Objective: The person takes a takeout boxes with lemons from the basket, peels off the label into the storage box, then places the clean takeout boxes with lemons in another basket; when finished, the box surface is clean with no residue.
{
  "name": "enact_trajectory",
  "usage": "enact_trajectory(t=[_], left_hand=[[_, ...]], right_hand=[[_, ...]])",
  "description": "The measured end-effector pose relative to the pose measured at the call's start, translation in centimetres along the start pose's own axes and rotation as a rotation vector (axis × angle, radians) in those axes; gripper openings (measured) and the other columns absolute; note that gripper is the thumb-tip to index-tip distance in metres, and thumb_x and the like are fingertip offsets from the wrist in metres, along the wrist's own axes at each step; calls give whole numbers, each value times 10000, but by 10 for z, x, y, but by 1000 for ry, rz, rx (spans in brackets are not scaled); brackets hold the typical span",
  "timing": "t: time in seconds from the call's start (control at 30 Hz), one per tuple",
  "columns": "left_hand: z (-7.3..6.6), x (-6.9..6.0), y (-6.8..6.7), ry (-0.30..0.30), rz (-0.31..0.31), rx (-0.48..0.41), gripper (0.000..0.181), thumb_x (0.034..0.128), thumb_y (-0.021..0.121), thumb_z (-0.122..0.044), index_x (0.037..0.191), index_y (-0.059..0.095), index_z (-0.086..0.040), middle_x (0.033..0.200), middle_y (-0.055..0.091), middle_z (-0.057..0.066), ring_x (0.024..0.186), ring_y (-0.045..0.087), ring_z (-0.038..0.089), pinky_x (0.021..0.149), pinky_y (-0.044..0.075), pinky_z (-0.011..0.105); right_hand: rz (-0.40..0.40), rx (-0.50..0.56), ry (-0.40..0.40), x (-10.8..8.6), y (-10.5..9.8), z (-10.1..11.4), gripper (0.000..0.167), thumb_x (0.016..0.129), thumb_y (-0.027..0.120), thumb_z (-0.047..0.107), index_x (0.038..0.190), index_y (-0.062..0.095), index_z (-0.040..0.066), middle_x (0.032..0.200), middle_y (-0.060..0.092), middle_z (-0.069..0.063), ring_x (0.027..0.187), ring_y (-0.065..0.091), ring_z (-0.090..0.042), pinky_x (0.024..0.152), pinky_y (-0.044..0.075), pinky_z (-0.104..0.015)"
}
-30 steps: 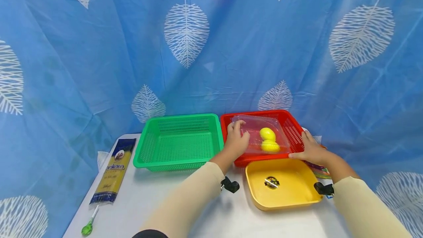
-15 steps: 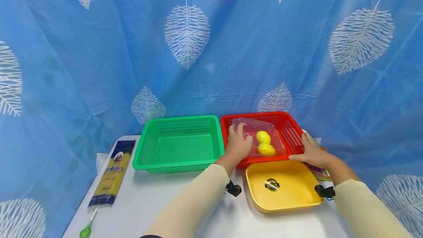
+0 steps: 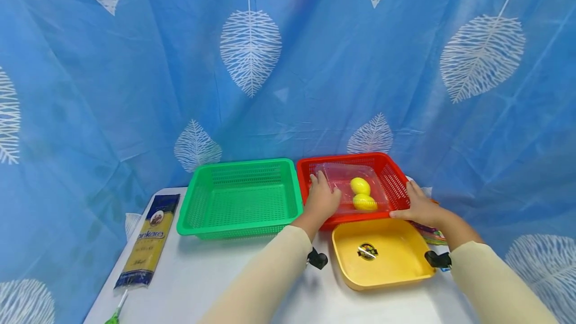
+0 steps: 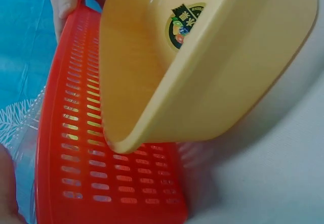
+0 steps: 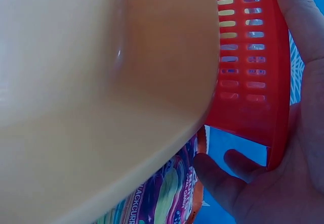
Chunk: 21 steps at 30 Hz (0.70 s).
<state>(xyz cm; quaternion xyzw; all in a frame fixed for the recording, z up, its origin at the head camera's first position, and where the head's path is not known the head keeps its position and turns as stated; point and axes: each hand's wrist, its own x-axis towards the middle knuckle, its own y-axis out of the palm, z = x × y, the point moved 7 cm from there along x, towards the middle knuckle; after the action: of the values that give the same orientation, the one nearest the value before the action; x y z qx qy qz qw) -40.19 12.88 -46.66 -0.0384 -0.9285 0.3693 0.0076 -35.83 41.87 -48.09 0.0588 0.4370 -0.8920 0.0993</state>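
A clear plastic container (image 3: pixel 338 174) lies inside a red basket (image 3: pixel 396 184). Two yellow lemon-like objects (image 3: pixel 363 201) show through it or in it; I cannot tell which. My left hand (image 3: pixel 321 199) is at the container's left side, thumb toward the middle and fingers extended forward. In the left wrist view only a bit of that hand shows at the left edge. My right hand (image 3: pixel 423 209) grips the basket's near right corner, its thumb on the rim. The right wrist view has the red basket wall (image 5: pixel 255 102) between that hand's thumb and fingers.
A yellow tub (image 3: pixel 391 256) stands right before the red basket. Left of it is a green basket (image 3: pixel 252 204). A pasta packet (image 3: pixel 148 244) and a green lollipop-like item (image 3: pixel 113 318) lie at the left. Colourful candy packaging (image 5: pixel 167 188) sits under my right hand.
The container and the yellow objects have shifted left and settled lower in the red basket. My left hand's fingers have straightened from around its edge. My right hand stays on the corner.
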Motion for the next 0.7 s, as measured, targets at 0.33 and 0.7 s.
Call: enact_trajectory(t=[0.33, 0.7], left_hand=[[-1, -1, 7, -32, 86, 132, 854, 996, 581, -502, 1669, 248, -97, 1730, 273, 113, 1576, 313, 334, 1159, 457, 535], [1, -7, 0, 0, -45, -34, 615, 988, 645, -383, 1534, 477, -157, 1504, 480, 55, 1341, 492, 234, 938, 623, 457]], right_hand=[[-7, -35, 6, 3, -2, 1, 1408, 785, 837, 581, 1642, -106, -18, 1646, -33, -369, 1388, 233, -633, 938, 560, -673], [-22, -15, -17, 1, 0, -2, 1382, 778, 855, 558, 1652, -57, -5, 1626, 47, -351, 1352, 319, -593, 875, 615, -599]])
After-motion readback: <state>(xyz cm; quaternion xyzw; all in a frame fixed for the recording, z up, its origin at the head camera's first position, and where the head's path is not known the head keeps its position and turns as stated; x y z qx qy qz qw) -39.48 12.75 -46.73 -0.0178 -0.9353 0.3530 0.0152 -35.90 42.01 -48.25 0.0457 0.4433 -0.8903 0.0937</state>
